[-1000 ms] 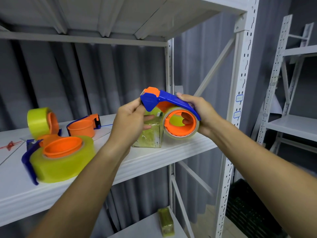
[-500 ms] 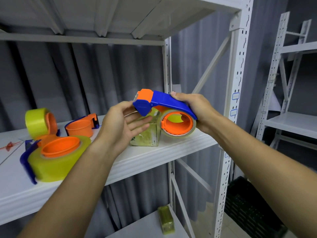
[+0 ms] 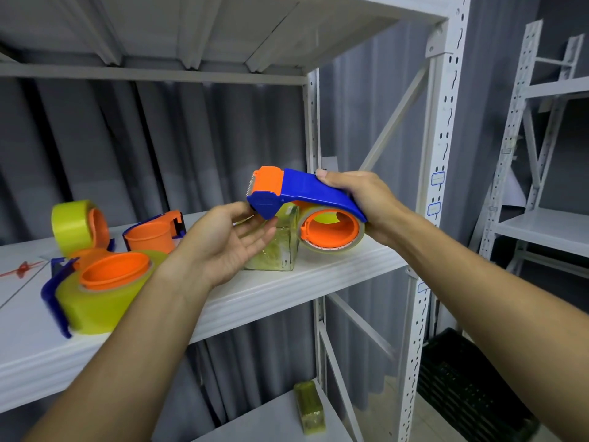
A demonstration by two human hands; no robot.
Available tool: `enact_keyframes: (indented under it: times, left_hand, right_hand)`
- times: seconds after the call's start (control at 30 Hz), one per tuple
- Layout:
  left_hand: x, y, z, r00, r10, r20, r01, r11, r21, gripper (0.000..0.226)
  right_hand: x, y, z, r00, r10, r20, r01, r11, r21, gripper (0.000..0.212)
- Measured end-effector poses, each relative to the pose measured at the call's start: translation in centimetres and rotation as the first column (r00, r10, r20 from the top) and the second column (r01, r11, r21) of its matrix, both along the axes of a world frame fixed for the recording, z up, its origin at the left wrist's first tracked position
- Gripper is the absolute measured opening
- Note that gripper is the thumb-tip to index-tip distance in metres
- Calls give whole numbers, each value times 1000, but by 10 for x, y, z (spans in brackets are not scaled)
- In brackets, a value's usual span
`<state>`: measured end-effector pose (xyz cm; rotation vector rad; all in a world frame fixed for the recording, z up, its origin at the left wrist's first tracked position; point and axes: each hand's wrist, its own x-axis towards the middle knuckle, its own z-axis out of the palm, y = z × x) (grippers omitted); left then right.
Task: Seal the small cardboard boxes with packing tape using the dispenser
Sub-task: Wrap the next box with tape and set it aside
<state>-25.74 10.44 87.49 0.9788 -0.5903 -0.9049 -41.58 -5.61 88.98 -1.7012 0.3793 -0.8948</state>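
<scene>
The right hand [image 3: 360,202] gripped the blue-and-orange tape dispenser [image 3: 302,199] by the rear of its handle, fingers wrapped around it, with the roll hanging beneath. The dispenser's long axis ran roughly level, its orange cutter end pointing away from the right hand toward the left hand [image 3: 229,244]. The small box [image 3: 277,247], already glossy with yellowish tape, stood on the white shelf [image 3: 318,282] directly below the cutter end and just beside the roll. The left hand was held palm-up with fingers loosely spread and gripped nothing; its fingertips sat at the cutter end, in front of the box. Whether they touched the tape's free end could not be determined. Of the 2 hands, the left was nearer the box.

Judgement: the next move appeared to depend on drawing tape from the cutter end down onto the box, which lay below and slightly behind the left fingers.

Further from the box along the shelf lay 3 other dispensers [image 3: 95,288] with yellow rolls or orange hubs. A second taped box [image 3: 309,406] lay on the shelf below.
</scene>
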Motion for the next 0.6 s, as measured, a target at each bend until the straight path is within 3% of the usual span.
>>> enact_keyframes:
  times: [0.1,0.23,0.6]
  left_hand:
    - [4,0,-2,1000,-3,20,2,1000,20,23]
    - [3,1,-1,997,-35,70,33,999,33,41]
    - [3,-3,-4,987,0,161,-4,1000,21,27]
  right_hand:
    - [-2,-1,1,1000,2,-3,-2,1000,-4,33]
    - [-3,-2,1,1000,-2,-22,2,1000,-19,32]
    - [-3,-4,1,999,-10,-44,8,999,-36,32]
